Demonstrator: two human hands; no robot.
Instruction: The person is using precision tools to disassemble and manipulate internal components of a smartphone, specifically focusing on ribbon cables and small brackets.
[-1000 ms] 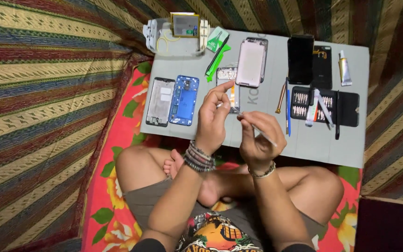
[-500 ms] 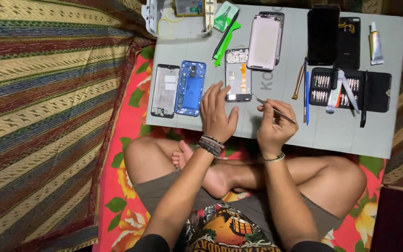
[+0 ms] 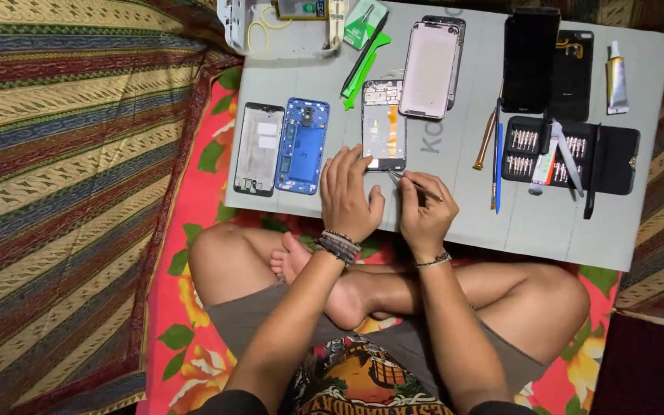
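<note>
Tweezers [image 3: 414, 184]: thin bright metal, pinched shut-fingered in the right hand [image 3: 426, 214]; long axis slants from lower right up to the left, tip at the lower right corner of the opened phone [image 3: 383, 125]. Opened phone: flat rectangle, dark frame, pale inner plate with an orange patch, long axis running away from the person, lying on the grey board [image 3: 455, 192] near its front middle. Left hand [image 3: 350, 194]: fingers spread and pressed onto the phone's bottom edge, holding it down rather than closed around anything; beaded bracelets at the wrist.

Left of it, side by side: grey mid-frame [image 3: 259, 149] and blue phone chassis [image 3: 302, 145], both upright rectangles. Behind: pink back cover [image 3: 429, 69], glossy black screen panel [image 3: 529, 60], green plastic pry tools [image 3: 365, 54]. Right: black bit case [image 3: 570, 154] lying open with rows of metal bits, blue-handled driver [image 3: 498, 165], small glue tube [image 3: 616, 77].

Against half a second before: left hand has come down flatter onto the phone, tweezers have swung lower and closer to its corner; the view sits slightly further left over the board.
</note>
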